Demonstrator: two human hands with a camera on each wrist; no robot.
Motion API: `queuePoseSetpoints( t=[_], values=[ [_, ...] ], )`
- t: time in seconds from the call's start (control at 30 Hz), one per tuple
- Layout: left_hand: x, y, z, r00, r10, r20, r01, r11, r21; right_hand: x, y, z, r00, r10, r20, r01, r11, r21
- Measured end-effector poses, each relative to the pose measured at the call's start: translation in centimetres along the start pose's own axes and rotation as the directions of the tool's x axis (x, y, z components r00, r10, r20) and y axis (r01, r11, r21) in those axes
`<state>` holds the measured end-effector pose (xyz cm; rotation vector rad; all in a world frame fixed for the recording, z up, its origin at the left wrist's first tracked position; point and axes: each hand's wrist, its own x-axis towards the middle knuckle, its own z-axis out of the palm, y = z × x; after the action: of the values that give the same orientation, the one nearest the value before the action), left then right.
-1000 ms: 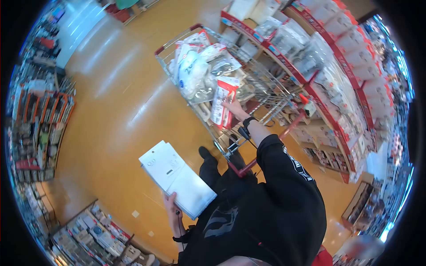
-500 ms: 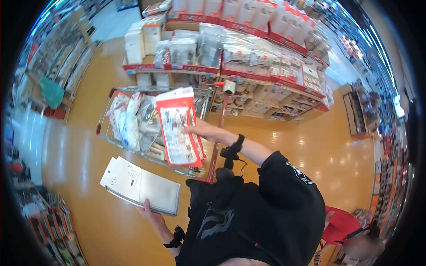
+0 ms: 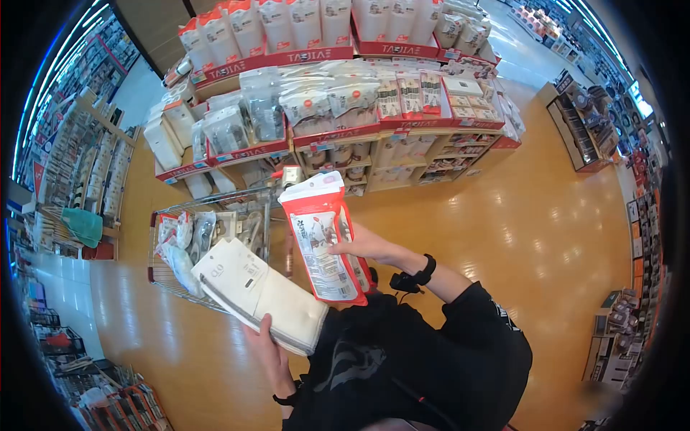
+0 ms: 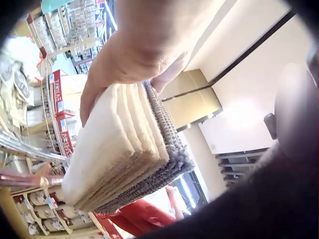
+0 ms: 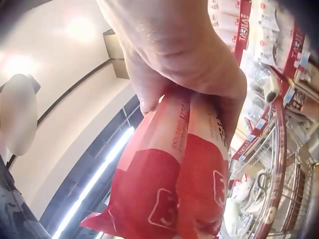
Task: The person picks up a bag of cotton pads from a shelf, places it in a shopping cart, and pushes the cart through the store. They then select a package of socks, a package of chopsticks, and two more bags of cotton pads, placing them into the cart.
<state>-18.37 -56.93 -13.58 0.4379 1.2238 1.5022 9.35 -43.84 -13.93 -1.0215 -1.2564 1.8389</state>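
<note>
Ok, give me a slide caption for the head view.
The left hand holds folded cloths, the right hand two red-and-white packets, with a loaded shopping cart nearby.

Cart (image 3: 267, 226) partly hidden, packet print (image 3: 325, 264) seemingly illegible

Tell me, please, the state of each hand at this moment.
Left hand: holding a stack of white and gray cloths.
Right hand: holding two red-and-white packages.

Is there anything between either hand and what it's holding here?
Nothing visible: the right hand grips the red packs directly, and the left hand holds the cloths directly, thumb on top.
</note>
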Motion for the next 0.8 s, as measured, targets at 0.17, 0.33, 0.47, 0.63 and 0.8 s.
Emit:
queuePoseSetpoints(
  t=[0.17, 0.33, 0.47, 0.63, 0.8],
  values=[
    [0.8, -7.8, 9.3, 0.988, -0.121, 0.094, 0.117, 0.992, 0.041, -2.9, -1.4, -5.3, 0.983, -0.127, -0.135, 0.057, 0.901, -0.431],
    [4.3, -15.9, 15.4, 0.807, -0.384, 0.45, 0.478, 0.871, -0.115, -6.1, -4.2, -3.4, 0.964, -0.227, -0.138, -0.045, 0.371, -0.928],
    [5.7, -19.4, 16.5, 0.782, -0.477, 0.402, 0.579, 0.794, -0.184, -7.2, -2.1, -5.4, 0.904, -0.402, -0.143, -0.077, 0.177, -0.981],
    [10.7, -21.0, 20.5, 0.415, -0.37, 0.831, 0.842, 0.503, -0.196, -7.1, -2.9, -13.9, 0.931, -0.321, -0.172, 0.012, 0.498, -0.867],
    [13.8, -25.1, 26.1, 0.458, -0.502, 0.733, 0.76, 0.65, -0.03, -6.0, -3.1, -17.9, 0.779, -0.528, -0.338, -0.065, 0.467, -0.882]
  ],
)
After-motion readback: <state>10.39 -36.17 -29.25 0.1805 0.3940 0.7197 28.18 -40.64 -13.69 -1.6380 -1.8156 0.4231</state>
